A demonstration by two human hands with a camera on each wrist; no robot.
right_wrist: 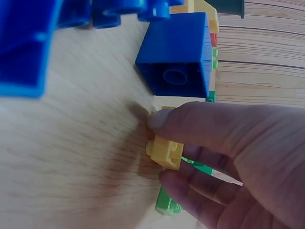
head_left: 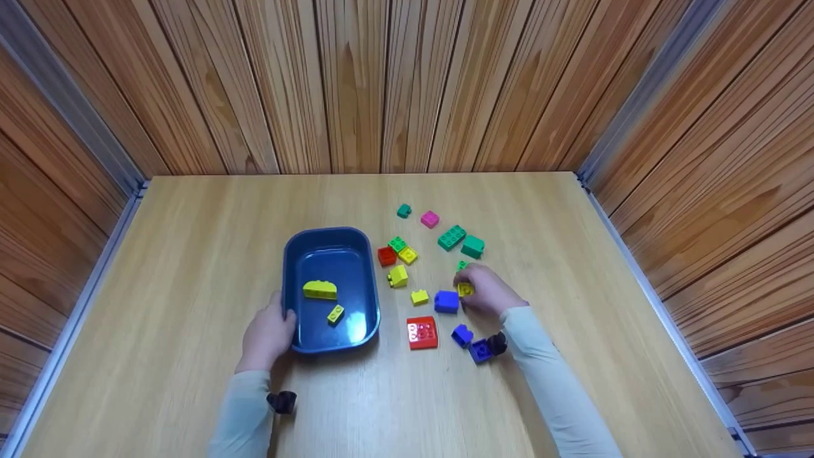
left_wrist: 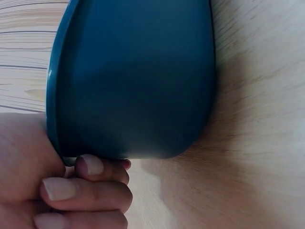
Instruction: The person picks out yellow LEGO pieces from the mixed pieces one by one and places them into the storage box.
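A deep blue tray [head_left: 331, 245] stands left of the middle of the table, with a yellow arched brick [head_left: 320, 290] and a small yellow brick [head_left: 336, 314] inside. My left hand [head_left: 268, 332] grips the tray's left rim; in the left wrist view its curled fingers [left_wrist: 90, 195] lie against the outer wall. Right of the loose bricks, my right hand [head_left: 488, 291] pinches a yellow brick [right_wrist: 167, 150] between thumb and fingers, low over the table. A blue brick [head_left: 446, 301] stands just left of that hand, and a light green brick [right_wrist: 167, 201] shows below its fingertips in the right wrist view.
Between tray and right hand lie yellow bricks [head_left: 397, 277], a small red brick [head_left: 386, 256] and a larger red brick [head_left: 422, 333]. Green bricks [head_left: 451, 237] and a pink brick [head_left: 430, 219] are farther back. Two blue-purple bricks [head_left: 481, 351] sit by the right wrist. Wooden walls [head_left: 356, 89] enclose the table.
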